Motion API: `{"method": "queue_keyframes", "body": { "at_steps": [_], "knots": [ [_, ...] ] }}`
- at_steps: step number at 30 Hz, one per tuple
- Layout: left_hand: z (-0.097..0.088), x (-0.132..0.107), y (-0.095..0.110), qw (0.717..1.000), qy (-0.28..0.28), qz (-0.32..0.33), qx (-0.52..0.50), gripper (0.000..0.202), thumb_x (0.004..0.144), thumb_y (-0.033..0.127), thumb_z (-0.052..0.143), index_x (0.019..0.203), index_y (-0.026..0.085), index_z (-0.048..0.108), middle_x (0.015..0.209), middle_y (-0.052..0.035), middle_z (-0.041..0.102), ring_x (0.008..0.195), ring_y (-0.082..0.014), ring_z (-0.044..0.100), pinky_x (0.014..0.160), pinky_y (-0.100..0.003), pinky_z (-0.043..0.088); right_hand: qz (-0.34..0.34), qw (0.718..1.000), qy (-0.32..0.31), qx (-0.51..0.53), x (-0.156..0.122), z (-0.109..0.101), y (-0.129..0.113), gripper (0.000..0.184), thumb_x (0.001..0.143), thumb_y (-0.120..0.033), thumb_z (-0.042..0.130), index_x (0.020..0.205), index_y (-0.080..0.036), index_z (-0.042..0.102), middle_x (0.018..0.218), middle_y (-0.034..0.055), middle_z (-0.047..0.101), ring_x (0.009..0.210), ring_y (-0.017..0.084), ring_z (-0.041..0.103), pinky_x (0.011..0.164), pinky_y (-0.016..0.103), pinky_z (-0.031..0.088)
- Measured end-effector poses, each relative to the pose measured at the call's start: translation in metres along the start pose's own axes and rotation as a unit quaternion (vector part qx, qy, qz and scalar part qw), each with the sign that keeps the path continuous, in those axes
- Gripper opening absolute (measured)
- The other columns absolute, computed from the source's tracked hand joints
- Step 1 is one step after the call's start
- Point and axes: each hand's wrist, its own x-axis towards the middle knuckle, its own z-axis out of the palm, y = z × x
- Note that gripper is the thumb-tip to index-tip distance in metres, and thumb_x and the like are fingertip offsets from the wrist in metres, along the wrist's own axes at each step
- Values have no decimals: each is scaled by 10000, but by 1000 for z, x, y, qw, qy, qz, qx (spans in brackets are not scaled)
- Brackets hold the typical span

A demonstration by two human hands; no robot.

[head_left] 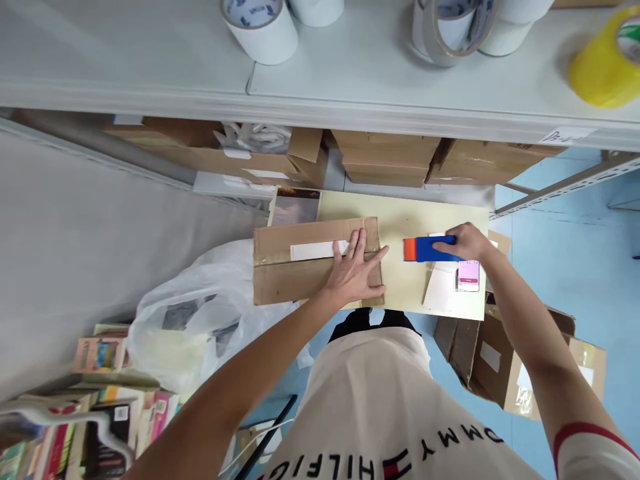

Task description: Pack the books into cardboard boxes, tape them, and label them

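A flat brown cardboard box (295,267) with a white label lies on a small pale yellow table (400,213). My left hand (356,270) rests flat on the box's right end, fingers spread. My right hand (463,241) is closed on a blue tool with an orange end (423,249), held just above the table to the right of the box. Beside that hand lie white papers (440,290) and a pink card (469,275).
A white shelf (350,80) above holds several tape rolls, white ones (260,27) and a yellow one (605,63). Cardboard boxes (385,157) are stacked behind the table. A plastic bag (200,313) and books (100,420) lie at left, open cartons (500,367) at right.
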Motion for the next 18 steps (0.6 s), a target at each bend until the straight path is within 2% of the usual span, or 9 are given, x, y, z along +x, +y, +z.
{"method": "queue_keyframes", "body": {
  "at_steps": [2, 4, 6, 8, 11, 14, 15, 18],
  "knots": [
    [-4, 4, 6, 1000, 13, 4, 6, 869, 626, 541, 774, 1413, 271, 522, 1656, -173, 133, 1500, -475, 54, 1112, -720, 34, 26, 994, 9, -109, 9, 10, -37, 643, 769, -798, 514, 625, -187, 653, 608, 75, 606, 685, 227, 595, 612, 309, 396],
    [-7, 11, 11, 999, 32, 21, 8, 800, 589, 551, 792, 1303, 231, 625, 1635, -171, 209, 1489, -481, 89, 1134, -677, 69, 59, 984, 1, -167, 18, 21, -80, 623, 821, -735, 516, 799, -146, 719, 747, 138, 675, 786, 281, 648, 712, 361, 413],
    [-9, 19, 14, 998, 49, 41, 2, 752, 580, 587, 786, 1222, 211, 677, 1602, -161, 291, 1479, -478, 115, 1149, -641, 89, 36, 981, 2, -192, 22, 28, -115, 561, 890, -637, 502, 908, -125, 729, 823, 169, 701, 842, 302, 669, 798, 406, 393],
    [-9, 25, 16, 997, 58, 59, 1, 719, 598, 637, 757, 1178, 216, 702, 1563, -151, 359, 1473, -468, 131, 1152, -629, 88, 12, 978, 4, -209, 22, 32, -135, 483, 940, -542, 480, 960, -128, 728, 887, 180, 718, 872, 309, 680, 855, 441, 356],
    [-10, 31, 16, 995, 53, 82, 36, 667, 631, 701, 701, 1109, 236, 735, 1477, -146, 473, 1468, -441, 164, 1159, -614, 77, 14, 970, -26, -242, 15, 33, -135, 350, 975, -378, 463, 1015, -148, 723, 953, 183, 735, 908, 309, 692, 916, 469, 303],
    [-10, 31, 16, 992, 47, 83, 77, 655, 650, 727, 674, 1090, 247, 744, 1386, -145, 562, 1467, -413, 193, 1166, -602, 76, 34, 963, -55, -261, 3, 33, -111, 322, 966, -339, 465, 1013, -157, 728, 955, 180, 748, 906, 294, 698, 931, 455, 291],
    [-10, 31, 15, 992, 45, 82, 85, 661, 653, 732, 671, 1094, 245, 744, 1384, -148, 565, 1469, -409, 197, 1167, -602, 80, 45, 965, -41, -255, -3, 34, -101, 354, 969, -383, 457, 999, -155, 727, 956, 180, 749, 898, 288, 698, 920, 439, 304],
    [-10, 31, 14, 992, 40, 80, 92, 711, 659, 746, 666, 1127, 217, 734, 1493, -176, 470, 1478, -418, 190, 1163, -622, 95, 115, 970, 68, -201, -21, 42, -71, 508, 982, -527, 370, 1012, -135, 692, 966, 177, 740, 884, 280, 691, 860, 388, 356]
  ]
}}
